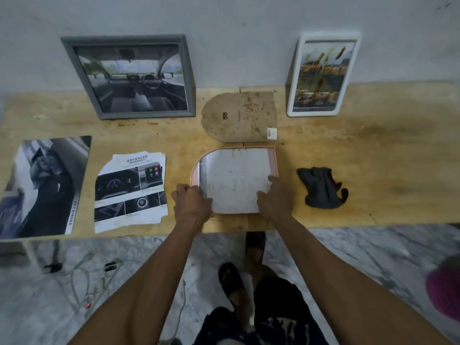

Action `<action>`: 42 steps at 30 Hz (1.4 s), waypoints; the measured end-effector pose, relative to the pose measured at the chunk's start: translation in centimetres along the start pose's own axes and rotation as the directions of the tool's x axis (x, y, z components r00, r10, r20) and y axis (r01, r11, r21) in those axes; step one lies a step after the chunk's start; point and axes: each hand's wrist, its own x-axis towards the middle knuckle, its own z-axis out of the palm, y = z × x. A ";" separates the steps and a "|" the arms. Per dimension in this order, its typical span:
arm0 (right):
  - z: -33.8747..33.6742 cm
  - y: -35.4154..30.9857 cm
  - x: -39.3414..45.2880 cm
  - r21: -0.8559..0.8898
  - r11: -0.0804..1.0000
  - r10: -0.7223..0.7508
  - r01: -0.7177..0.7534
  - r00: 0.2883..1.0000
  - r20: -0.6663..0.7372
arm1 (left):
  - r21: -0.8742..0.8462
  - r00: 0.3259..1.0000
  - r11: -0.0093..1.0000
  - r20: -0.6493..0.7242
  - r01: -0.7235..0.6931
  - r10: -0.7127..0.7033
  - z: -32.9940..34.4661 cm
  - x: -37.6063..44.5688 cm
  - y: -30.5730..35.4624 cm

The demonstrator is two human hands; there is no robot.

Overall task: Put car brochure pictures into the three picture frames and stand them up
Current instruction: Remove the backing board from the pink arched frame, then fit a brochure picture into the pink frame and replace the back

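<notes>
Pale grey wall (224, 16), plywood tabletop (373, 150), grey marbled floor (348, 250)

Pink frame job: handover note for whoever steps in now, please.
Left hand pinches the brochure sheet's left edge; right hand holds its right side.
The sheet lies face down in the pink arched frame, flat on the table.
Backing board lies loose behind it.
Done: grey frame and white frame filled, leaning on the wall.
Left: seat sheet, fit board, stand frame up.
</notes>
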 end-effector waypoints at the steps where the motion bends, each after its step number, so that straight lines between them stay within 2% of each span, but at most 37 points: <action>1: 0.0 0.0 0.0 0.020 1.000 0.015 -0.015 1.000 -0.007 | -0.008 1.000 1.000 -0.008 0.004 -0.004 0.1 0.0 0.0; 8: -0.1 -0.5 0.8 0.062 0.986 0.160 -0.156 0.985 -0.061 | -0.130 0.997 0.990 -0.052 0.050 -0.058 0.7 0.1 0.6; 12: -0.4 -0.7 1.1 0.235 0.954 0.215 -0.187 0.972 -0.097 | -0.176 0.990 0.980 -0.093 0.088 -0.106 1.2 0.2 0.6; 15: -1.0 -0.9 0.7 0.284 0.945 0.182 -0.162 0.982 -0.048 | -0.210 0.982 0.970 -0.116 0.124 -0.151 1.3 0.0 0.9; 18: -2.0 -1.7 0.2 0.190 0.980 0.065 -0.053 0.996 -0.056 | -0.252 0.972 0.958 -0.154 0.134 -0.176 0.5 -0.1 1.2; 21: -3.2 -2.5 -0.4 0.230 0.973 0.032 -0.019 0.998 -0.052 | -0.405 0.961 0.902 -0.155 0.148 -0.227 -0.5 -0.5 1.6; 23: -3.8 -3.1 -0.9 0.378 0.923 0.088 -0.068 0.996 -0.034 | -0.583 0.950 0.801 -0.152 0.136 -0.273 -1.7 -1.2 1.9; 24: -4.4 -3.5 -1.3 0.447 0.889 0.121 -0.100 0.992 -0.018 | -0.683 0.946 0.719 -0.134 0.128 -0.296 -2.6 -2.0 2.3; 25: -4.9 -3.9 -1.5 0.498 0.857 0.145 -0.132 0.989 0.011 | -0.800 0.944 0.587 -0.088 0.123 -0.317 -3.6 -2.9 2.8; 27: -6.0 -4.9 -2.5 0.537 0.821 0.169 -0.194 0.981 0.097 | -0.977 0.964 0.192 0.036 0.088 -0.263 -5.5 -4.6 3.5; 28: -6.4 -5.5 -3.1 0.550 0.802 0.174 -0.235 0.971 0.161 | -0.996 0.975 0.047 0.061 0.073 -0.216 -6.3 -5.4 3.6; 29: -6.8 -6.1 -3.9 0.569 0.775 0.169 -0.276 0.957 0.234 | -0.998 0.984 -0.041 0.055 0.048 -0.168 -7.0 -6.1 3.7; 30: -7.1 -6.7 -4.6 0.585 0.750 0.148 -0.310 0.940 0.308 | -0.998 0.991 -0.059 0.025 0.017 -0.133 -7.8 -7.1 3.9; 32: -7.6 -8.0 -6.1 0.581 0.730 0.058 -0.360 0.880 0.472 | -0.995 0.993 0.051 -0.084 -0.080 -0.088 -9.2 -8.5 4.0; 34: -7.8 -8.8 -7.6 0.538 0.735 -0.051 -0.412 0.758 0.651 | -0.970 0.983 0.174 -0.180 -0.172 -0.029 -10.2 -9.8 3.6; 36: -7.7 -9.2 -9.0 0.453 0.773 -0.113 -0.445 0.606 0.788 | -0.945 0.970 0.220 -0.243 -0.241 0.018 -11.2 -11.4 2.8; 39: -6.6 -9.4 -10.3 0.339 0.837 -0.115 -0.429 0.468 0.876 | -0.928 0.950 0.223 -0.312 -0.298 -0.027 -12.5 -13.7 0.6; 42: -5.9 -9.8 -11.3 0.295 0.842 -0.101 -0.452 0.404 0.909 | -0.908 0.918 0.229 -0.382 -0.351 -0.109 -13.7 -15.2 -1.8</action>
